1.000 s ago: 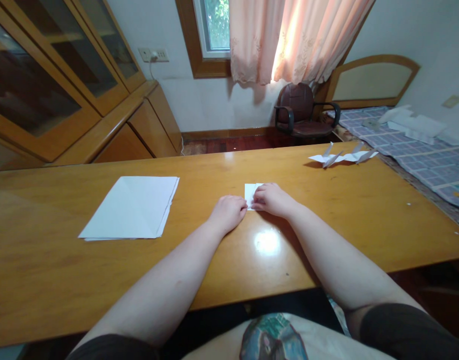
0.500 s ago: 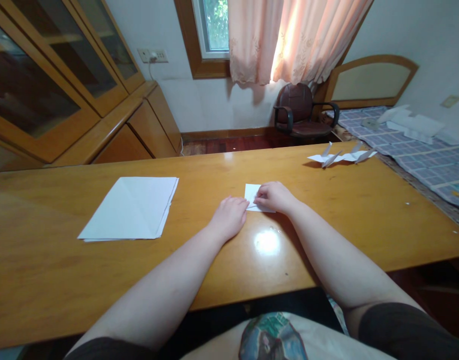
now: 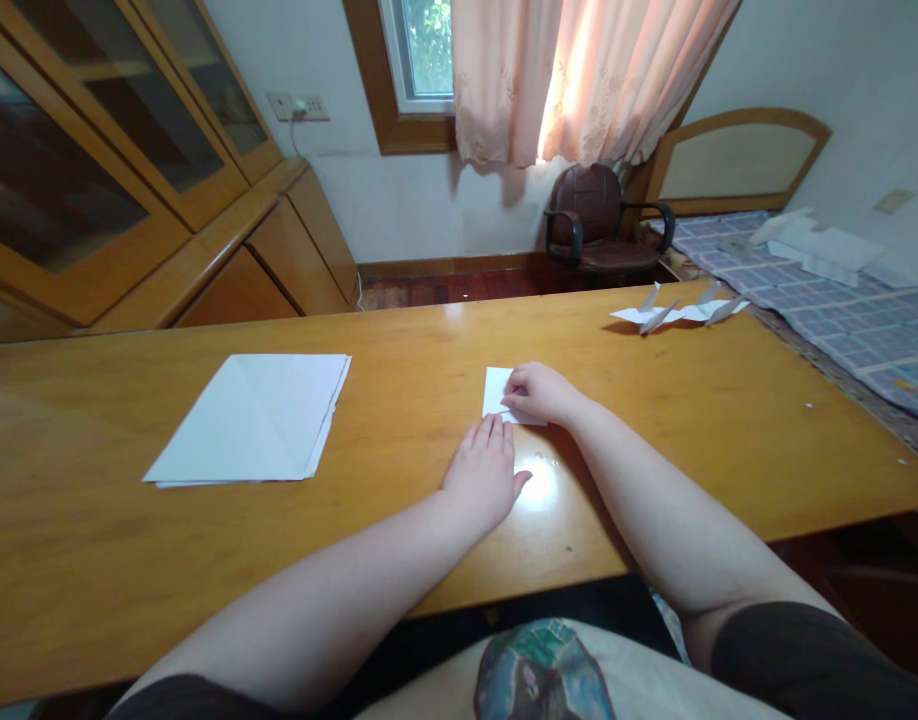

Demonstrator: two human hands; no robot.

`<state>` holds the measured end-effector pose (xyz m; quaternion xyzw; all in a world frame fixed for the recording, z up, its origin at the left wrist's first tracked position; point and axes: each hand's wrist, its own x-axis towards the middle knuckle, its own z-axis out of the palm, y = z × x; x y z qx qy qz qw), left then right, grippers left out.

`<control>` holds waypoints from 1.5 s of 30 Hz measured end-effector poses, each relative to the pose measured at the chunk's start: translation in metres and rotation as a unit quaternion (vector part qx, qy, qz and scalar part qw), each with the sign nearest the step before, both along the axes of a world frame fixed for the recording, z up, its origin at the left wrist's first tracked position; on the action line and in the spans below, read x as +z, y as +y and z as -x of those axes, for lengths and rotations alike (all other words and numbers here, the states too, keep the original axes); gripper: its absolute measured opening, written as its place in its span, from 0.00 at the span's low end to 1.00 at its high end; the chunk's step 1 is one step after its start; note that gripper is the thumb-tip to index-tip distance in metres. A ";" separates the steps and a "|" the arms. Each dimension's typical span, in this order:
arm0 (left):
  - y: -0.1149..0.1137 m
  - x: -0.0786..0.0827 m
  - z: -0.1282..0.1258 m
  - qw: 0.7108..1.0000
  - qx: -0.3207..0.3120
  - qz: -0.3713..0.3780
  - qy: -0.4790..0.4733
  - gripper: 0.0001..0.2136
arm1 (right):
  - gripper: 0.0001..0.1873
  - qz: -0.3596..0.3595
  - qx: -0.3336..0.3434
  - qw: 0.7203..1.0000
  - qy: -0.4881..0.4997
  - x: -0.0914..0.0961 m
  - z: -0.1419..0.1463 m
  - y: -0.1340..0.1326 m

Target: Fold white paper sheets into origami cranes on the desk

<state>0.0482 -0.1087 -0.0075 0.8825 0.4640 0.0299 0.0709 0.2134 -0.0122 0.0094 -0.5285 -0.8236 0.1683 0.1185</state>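
Holding the small folded paper square [image 3: 495, 390] toward the far edge of the wooden worktop [image 3: 129, 540], the right hand [image 3: 540, 393] curls over it. The left hand [image 3: 481, 477] lies open and released just below. Thin and light, the paper should crease easily, so its free corners seem best for taking hold.

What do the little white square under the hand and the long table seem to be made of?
The small folded square looks like plain white paper: thin and matte, with sharp creases. The long table looks like varnished wood, given its honey-coloured grain and the bright glare on its glossy top, though it could be veneer.
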 end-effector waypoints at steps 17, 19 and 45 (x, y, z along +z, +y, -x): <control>0.001 0.008 0.001 1.000 -0.012 0.008 0.016 0.34 | 0.08 -0.016 0.013 1.000 -0.013 -0.004 -0.002 0.002; -0.001 0.009 0.000 1.000 -0.006 -0.001 0.029 0.34 | 0.08 -0.024 0.015 0.999 -0.014 -0.005 -0.002 0.003; -0.007 0.017 -0.003 1.000 -0.002 -0.021 0.007 0.31 | 0.08 -0.020 0.011 0.999 -0.024 -0.002 0.000 0.002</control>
